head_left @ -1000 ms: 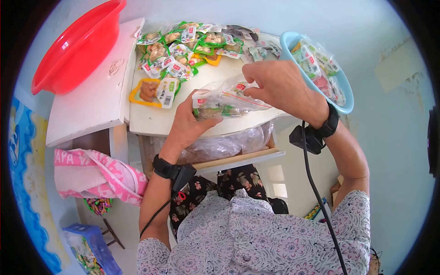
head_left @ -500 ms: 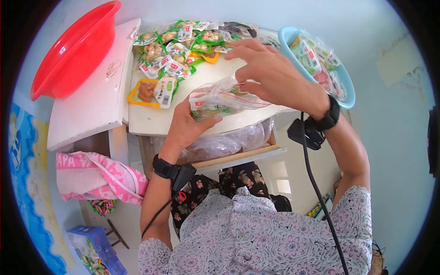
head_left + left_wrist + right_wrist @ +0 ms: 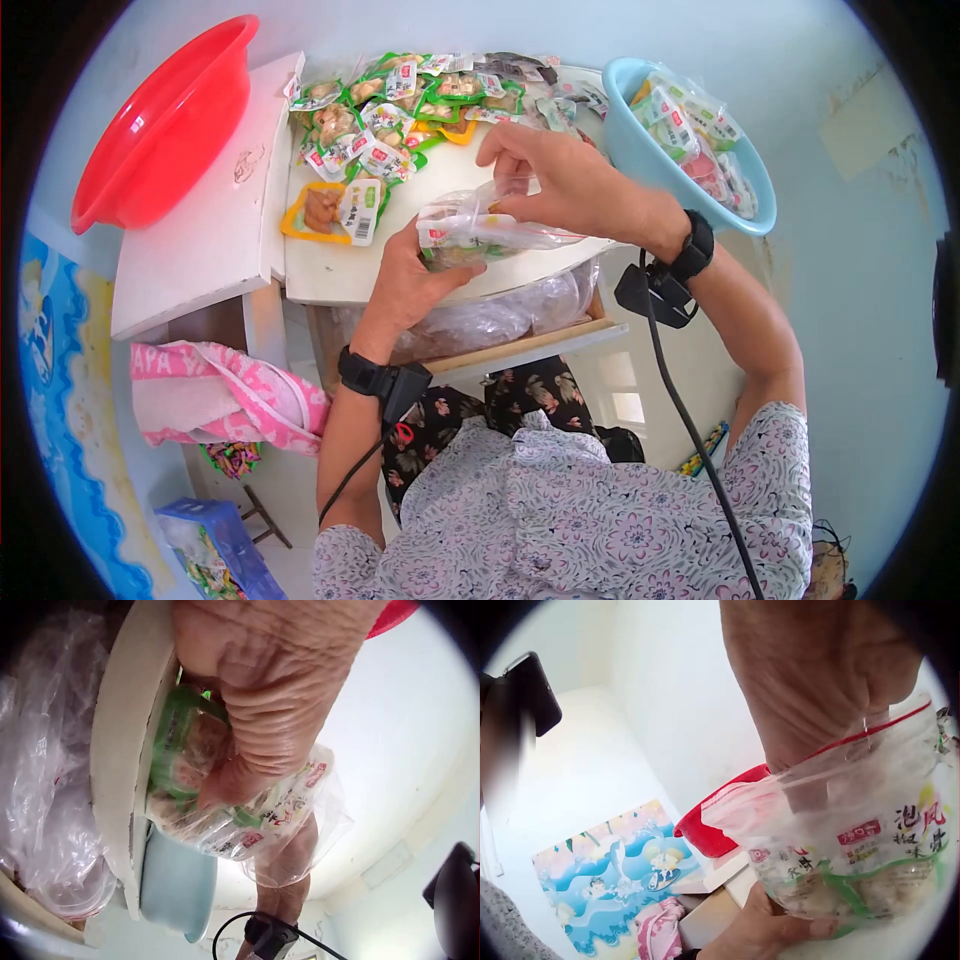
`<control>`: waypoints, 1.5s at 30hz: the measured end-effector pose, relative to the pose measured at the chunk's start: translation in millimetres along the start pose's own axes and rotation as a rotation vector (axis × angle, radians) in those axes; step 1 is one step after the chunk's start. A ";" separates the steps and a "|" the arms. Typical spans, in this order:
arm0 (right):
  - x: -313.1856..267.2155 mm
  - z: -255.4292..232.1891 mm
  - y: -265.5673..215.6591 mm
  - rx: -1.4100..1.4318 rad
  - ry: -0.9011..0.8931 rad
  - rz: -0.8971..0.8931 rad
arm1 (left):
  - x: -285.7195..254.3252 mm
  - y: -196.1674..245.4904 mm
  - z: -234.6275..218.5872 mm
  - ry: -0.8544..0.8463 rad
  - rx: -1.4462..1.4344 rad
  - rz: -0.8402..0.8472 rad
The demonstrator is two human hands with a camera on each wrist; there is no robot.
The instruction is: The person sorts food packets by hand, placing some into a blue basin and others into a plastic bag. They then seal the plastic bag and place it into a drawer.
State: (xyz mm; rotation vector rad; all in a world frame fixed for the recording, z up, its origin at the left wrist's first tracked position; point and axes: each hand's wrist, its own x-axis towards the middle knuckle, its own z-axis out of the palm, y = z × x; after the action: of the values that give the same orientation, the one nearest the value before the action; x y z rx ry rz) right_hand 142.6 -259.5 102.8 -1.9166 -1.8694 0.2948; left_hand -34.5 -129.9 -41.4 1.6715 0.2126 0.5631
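A clear zip bag (image 3: 470,228) with a red seal line holds green-and-white snack packets. My left hand (image 3: 408,280) grips its left end, thumb along the near side; in the left wrist view the thumb of that hand (image 3: 262,697) presses the bag's side. My right hand (image 3: 575,185) is at the bag's mouth, its fingers curled; in the right wrist view fingers of the right hand (image 3: 817,682) reach inside the opening, and the bag (image 3: 855,862) shows printed packets through the plastic. Whether they pinch a packet is hidden.
Green-edged packets (image 3: 385,110) lie piled at the table's back, a yellow-edged one (image 3: 335,210) nearer. A blue basin (image 3: 620,120) with packets stands right, a red basin (image 3: 165,130) left. Below the tabletop, an open drawer (image 3: 560,345) holds plastic bags. A pink towel (image 3: 225,390) hangs left.
My right hand rose from the bag's edge with fingers spread, then came back down into its mouth with fingers curled. My left hand has kept its grip on the bag.
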 end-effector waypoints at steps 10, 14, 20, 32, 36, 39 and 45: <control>-2.8 -27.8 -8.5 0.092 0.495 -0.224 | -0.1 2.3 3.0 0.043 -0.006 0.004; -13.8 -41.9 -23.3 0.199 0.580 -0.201 | -1.2 -1.1 0.4 0.079 0.019 -0.011; -33.0 -11.1 -43.1 -0.501 0.336 -0.391 | 0.8 -2.2 -1.5 0.068 0.091 0.066; -16.0 -20.0 -34.3 -0.410 0.468 -0.407 | -0.6 -2.3 1.5 0.020 0.030 -0.006; -11.9 -35.3 -42.4 -0.410 0.563 -0.433 | 1.5 0.4 2.8 0.033 -0.037 0.015; -22.8 -46.6 -38.5 -0.145 0.754 -0.302 | -0.4 -3.6 -0.4 0.044 -0.023 -0.008; -69.6 -18.2 15.5 0.229 0.802 -0.120 | 1.8 -0.6 0.3 0.049 -0.014 0.009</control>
State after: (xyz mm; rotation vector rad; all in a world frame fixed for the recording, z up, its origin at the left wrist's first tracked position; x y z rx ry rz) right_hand 160.3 -330.9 101.1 -1.4451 -1.3250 -0.2612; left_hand -32.8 -129.2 -41.6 1.6473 0.2364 0.6115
